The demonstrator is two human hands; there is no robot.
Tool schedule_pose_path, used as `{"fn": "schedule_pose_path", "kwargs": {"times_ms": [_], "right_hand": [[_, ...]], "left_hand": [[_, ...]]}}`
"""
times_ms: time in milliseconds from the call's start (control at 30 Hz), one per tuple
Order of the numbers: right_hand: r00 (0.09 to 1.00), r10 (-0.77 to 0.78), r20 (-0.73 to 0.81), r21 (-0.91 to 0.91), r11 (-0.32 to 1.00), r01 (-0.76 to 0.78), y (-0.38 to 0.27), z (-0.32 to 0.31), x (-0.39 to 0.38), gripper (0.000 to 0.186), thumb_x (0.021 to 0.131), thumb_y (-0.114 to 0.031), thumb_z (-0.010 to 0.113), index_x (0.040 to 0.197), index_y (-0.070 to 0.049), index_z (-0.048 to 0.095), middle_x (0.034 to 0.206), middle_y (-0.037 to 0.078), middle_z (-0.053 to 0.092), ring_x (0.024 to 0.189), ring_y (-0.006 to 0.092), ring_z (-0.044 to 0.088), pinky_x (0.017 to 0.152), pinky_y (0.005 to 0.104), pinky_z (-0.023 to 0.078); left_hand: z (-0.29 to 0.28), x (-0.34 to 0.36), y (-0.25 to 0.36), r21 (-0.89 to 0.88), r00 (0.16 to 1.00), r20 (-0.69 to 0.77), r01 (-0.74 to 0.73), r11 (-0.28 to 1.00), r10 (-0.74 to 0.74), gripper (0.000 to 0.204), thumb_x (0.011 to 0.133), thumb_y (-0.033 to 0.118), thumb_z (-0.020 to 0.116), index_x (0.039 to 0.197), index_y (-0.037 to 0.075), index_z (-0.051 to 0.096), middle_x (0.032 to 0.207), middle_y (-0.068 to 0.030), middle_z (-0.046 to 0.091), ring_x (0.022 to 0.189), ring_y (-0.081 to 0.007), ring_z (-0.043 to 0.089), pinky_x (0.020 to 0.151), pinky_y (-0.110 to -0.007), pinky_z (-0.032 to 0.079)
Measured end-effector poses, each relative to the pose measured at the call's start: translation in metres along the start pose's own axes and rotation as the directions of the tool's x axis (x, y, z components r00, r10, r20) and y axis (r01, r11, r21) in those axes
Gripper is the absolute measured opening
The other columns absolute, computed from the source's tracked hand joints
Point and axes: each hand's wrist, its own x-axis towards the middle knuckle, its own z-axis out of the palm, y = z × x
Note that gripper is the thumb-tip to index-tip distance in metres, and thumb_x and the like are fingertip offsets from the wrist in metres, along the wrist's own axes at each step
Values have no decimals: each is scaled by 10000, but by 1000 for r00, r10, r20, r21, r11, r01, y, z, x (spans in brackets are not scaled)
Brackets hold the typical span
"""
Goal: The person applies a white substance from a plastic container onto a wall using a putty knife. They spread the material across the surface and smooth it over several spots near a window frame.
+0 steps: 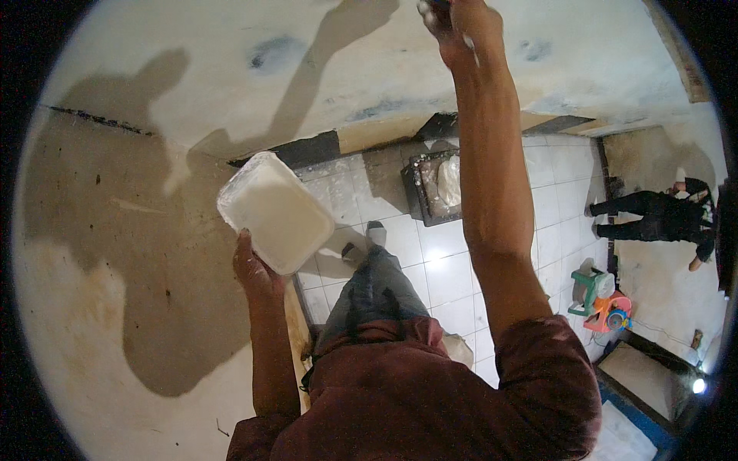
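My left hand (260, 269) grips the lower edge of a shallow white rectangular tub (235, 184), fingers beneath and thumb at its side. Smooth, whitish material lies inside the tub, and white smears mark its outer rim. My right arm stretches up toward the wall (369, 61), and the right hand (469, 23) is partly cut off by the top edge. Its fingers curl round something small and dark, too cropped to identify. White specks show on that wrist. The wall in front is pale, with grey-blue patches.
On the white tiled floor (400, 246) stands a dark box (419, 192) with a white bag (448, 180) on it. A brown-stained wall (177, 292) rises close on my left. Further right are a person in dark clothes (653, 215), a green stool (588, 290) and an orange stool (603, 313).
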Motion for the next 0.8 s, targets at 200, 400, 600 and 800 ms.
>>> {"fn": "schedule_pose_path", "kwargs": {"times_ms": [200, 400, 600, 800], "right_hand": [[990, 143, -2, -327, 935, -135, 24, -29, -129, 226, 918, -194, 462, 918, -14, 600, 782, 71, 595, 671, 172, 544, 609, 295, 449], [867, 417, 274, -658, 738, -147, 28, -24, -202, 219, 786, -150, 630, 911, 30, 631, 792, 175, 658, 678, 262, 626, 659, 364, 489], [886, 214, 411, -827, 496, 263, 42, -3, -207, 258, 809, -225, 616, 910, 13, 627, 822, 258, 628, 793, 417, 615, 714, 462, 480], [836, 386, 391, -915, 264, 306, 49, 20, -192, 337, 816, -269, 625, 898, 57, 604, 882, 308, 605, 869, 463, 587, 767, 502, 466]], "left_hand": [[4, 2, -18, 6, 998, 20, 65, 998, -65, 391, 899, 238, 571, 1172, -37, 517, 1096, -123, 591, 1013, -223, 587, 875, -349, 478], [10, 3, -36, -98, 994, 88, 77, 992, -68, 266, 886, 178, 585, 1056, -28, 587, 957, -73, 621, 891, -164, 607, 809, -297, 488], [18, 2, -47, -103, 992, 86, 101, 990, -93, 218, 882, 161, 583, 1003, -19, 602, 927, -68, 617, 848, -160, 607, 796, -291, 489], [16, 6, -58, -92, 979, 133, 168, 981, -155, 251, 867, 179, 598, 1027, -15, 587, 942, -69, 597, 832, -169, 583, 786, -294, 476]]}}
